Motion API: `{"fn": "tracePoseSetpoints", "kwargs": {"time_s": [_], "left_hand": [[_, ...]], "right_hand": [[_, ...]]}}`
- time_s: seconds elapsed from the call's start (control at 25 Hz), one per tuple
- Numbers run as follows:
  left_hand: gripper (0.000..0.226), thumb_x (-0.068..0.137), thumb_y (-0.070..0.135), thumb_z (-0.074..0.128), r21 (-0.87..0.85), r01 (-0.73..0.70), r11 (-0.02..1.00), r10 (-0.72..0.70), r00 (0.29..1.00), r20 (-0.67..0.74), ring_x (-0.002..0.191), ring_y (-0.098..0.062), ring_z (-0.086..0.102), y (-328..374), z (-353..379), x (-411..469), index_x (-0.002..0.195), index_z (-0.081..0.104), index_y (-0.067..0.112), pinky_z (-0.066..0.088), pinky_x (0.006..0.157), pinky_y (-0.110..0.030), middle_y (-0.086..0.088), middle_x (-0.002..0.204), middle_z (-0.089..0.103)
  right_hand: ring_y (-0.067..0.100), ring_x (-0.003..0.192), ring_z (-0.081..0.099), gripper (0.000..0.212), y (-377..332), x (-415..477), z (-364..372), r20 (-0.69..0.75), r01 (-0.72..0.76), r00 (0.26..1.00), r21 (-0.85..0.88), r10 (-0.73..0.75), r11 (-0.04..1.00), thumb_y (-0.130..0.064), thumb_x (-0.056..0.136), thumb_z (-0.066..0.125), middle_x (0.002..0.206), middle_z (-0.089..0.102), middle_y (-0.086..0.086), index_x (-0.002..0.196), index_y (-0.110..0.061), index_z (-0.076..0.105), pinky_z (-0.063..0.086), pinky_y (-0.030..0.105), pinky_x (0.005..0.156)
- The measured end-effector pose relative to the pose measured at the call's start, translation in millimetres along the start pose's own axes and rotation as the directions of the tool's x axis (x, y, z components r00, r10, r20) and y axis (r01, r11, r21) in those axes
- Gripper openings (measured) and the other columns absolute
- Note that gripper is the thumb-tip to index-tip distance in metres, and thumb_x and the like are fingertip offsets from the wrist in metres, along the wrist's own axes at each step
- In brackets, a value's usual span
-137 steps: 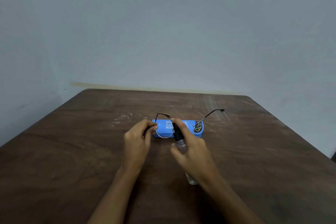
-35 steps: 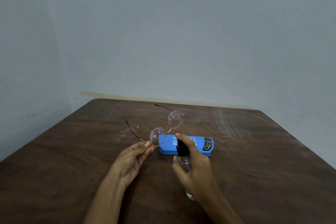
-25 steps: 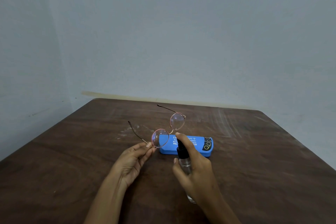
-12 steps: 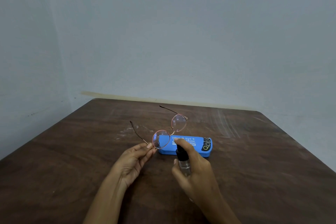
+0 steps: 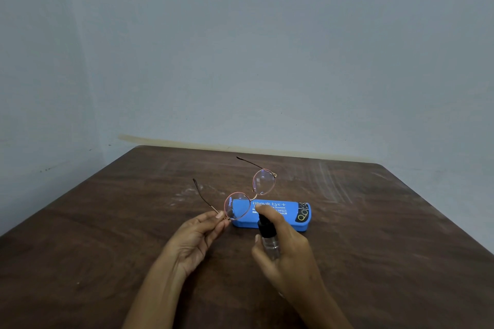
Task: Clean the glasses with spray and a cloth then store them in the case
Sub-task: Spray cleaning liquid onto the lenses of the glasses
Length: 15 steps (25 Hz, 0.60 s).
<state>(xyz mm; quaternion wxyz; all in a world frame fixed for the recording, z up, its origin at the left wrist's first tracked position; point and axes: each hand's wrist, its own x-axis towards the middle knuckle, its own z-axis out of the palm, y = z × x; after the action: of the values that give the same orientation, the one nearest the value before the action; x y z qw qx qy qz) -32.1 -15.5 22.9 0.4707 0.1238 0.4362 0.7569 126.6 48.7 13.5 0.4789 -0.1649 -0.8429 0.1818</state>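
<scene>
Glasses (image 5: 263, 182) with round lenses and a thin metal frame hang in the air over the middle of the table (image 5: 374, 235). Both temples are unfolded and point away toward 11 o'clock. The frame is tilted, so that one lens sits higher and farther off, and the other lower and nearer, toward 7 o'clock of the first.

The left hand (image 5: 196, 238) pinches the frame at the outer edge of the nearer lens, where the temple joins. Thumb and forefinger tips are closed on the metal and the other fingers are loosely extended beneath, with the palm turned up.

The right hand (image 5: 287, 251) is wrapped round a small clear spray bottle (image 5: 268, 240) with a black pump head. Its fingers curl about the body, the thumb lies on the near side, and the forefinger is laid over the top of the pump. The bottle is upright, at 5 o'clock of the nearer lens and close to it, the nozzle facing that lens.

A blue glasses case (image 5: 283, 218) lies shut and flat on the wood just beyond the right hand, at its 12 o'clock. Its long side runs from 9 to 3 o'clock, with white print on the lid and a dark patch at the 3 o'clock end. Its 9 o'clock end shows through the nearer lens.

The table is dark brown wood with pale smears toward 12 and 1 o'clock. A plain grey-blue wall (image 5: 267, 48) stands behind it.
</scene>
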Motion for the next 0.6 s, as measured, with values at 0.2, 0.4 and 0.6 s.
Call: {"fn": "tracePoseSetpoints", "kwargs": {"time_s": [0.2,0.4,0.6], "left_hand": [[0.018,0.086,-0.011,0.044,-0.005,0.009,1.0,-0.009,1.0,-0.005,0.046,-0.009,0.066,-0.3,0.7,-0.1,0.079,0.059,-0.005,0.05,0.042,-0.012,-0.007,0.051,0.069],[0.019,0.086,-0.011,0.043,0.006,0.01,1.0,-0.01,1.0,0.006,0.046,-0.009,0.066,-0.4,0.7,-0.7,0.079,0.059,-0.006,0.051,0.042,-0.011,-0.007,0.051,0.069],[0.017,0.086,-0.011,0.043,0.004,0.012,1.0,-0.012,1.0,0.008,0.046,-0.008,0.066,-0.4,-0.1,-0.7,0.082,0.059,-0.006,0.051,0.043,-0.011,-0.007,0.053,0.069]], "right_hand": [[0.003,0.079,0.062,0.065,-0.8,0.3,-1.7,0.003,0.038,0.999,-0.035,-0.038,0.999,-0.016,0.07,0.06,0.095,0.068,-0.011,0.126,-0.041,0.04,0.047,0.012,0.067],[0.005,0.078,0.063,0.057,1.4,-0.5,-0.6,0.028,0.017,0.999,-0.02,-0.017,1.0,-0.018,0.07,0.061,0.097,0.07,-0.009,0.118,-0.042,0.042,0.047,0.012,0.067],[-0.001,0.074,0.058,0.06,0.7,-1.2,-1.5,0.03,-0.014,0.999,-0.004,0.014,1.0,-0.018,0.07,0.06,0.093,0.066,-0.016,0.12,-0.044,0.039,0.041,0.005,0.067]]}}
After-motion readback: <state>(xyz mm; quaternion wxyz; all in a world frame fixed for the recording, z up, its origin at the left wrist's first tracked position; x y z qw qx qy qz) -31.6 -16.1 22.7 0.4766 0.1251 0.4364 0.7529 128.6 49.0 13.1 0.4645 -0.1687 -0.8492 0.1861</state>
